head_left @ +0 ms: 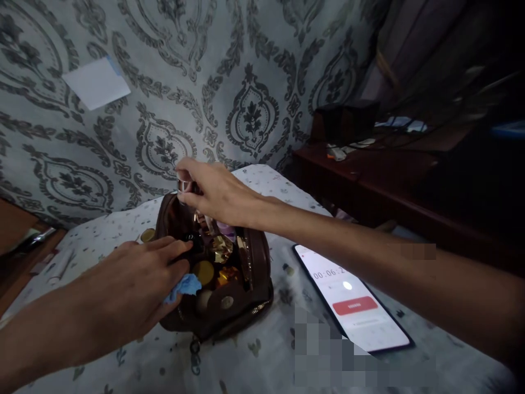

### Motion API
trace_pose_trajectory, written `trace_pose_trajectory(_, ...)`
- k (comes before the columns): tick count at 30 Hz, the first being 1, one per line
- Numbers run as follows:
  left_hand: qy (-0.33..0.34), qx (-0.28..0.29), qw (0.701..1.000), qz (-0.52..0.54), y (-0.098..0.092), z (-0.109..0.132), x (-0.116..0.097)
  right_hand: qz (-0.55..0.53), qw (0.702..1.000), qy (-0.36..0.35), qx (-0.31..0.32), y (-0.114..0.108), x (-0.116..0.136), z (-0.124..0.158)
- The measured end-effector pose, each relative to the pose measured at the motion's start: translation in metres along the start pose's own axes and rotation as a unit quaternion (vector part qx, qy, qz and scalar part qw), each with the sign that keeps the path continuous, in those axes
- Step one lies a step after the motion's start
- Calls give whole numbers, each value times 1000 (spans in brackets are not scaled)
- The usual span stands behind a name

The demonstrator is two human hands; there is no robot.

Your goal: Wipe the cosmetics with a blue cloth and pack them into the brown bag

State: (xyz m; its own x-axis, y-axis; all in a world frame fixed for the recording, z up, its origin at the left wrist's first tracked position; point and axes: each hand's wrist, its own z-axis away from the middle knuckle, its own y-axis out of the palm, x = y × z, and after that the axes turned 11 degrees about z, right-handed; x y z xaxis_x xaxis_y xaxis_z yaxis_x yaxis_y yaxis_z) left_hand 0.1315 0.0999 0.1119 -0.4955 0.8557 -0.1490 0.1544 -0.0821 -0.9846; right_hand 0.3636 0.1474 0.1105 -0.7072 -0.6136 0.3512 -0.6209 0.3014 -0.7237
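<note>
Right hand above the open brown pouch, thumb and fingers pinching a small clear bottle over its far rim. Left hand lower and nearer, fingers stretched loosely into the pouch mouth, tips touching a small dark item, gripping nothing. Blue cloth just under the left fingers, gold-capped jar beside it. Lit phone flat on the patterned sheet, right of both hands.

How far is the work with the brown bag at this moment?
Done: the bag lies open, with many small items inside. In hand: the right hand pinches a small bottle over its rim; the left hand reaches in, fingers at a dark item. Left: a gold disc and a tube lie outside on the cloth.
</note>
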Motion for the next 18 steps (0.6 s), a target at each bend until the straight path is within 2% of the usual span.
trace_pose_trajectory(2, 38, 48, 997, -45, -3, -6, -6, 25, 999, 9, 45, 5, 5, -6)
trace_pose_trajectory(4, 37, 78, 993, -75, -7, -10, -13, 50, 993, 12, 102, 7, 10, -10)
trace_pose_trajectory(7, 21, 99, 990, -95, -11, -12, -19, 76, 976, 8, 202, 9, 14, -13)
trace_pose_trajectory(9, 23, 96, 990, -98, -11, -11, -20, 86, 968, 2, 237, 8, 15, -14)
trace_pose_trajectory(12, 24, 86, 991, -99, -9, -10, -20, 114, 962, -10, 249, 7, 16, -13)
trace_pose_trajectory(18, 16, 85, 991, -103, -13, -16, -26, 168, 958, -27, 232, 5, 20, -4)
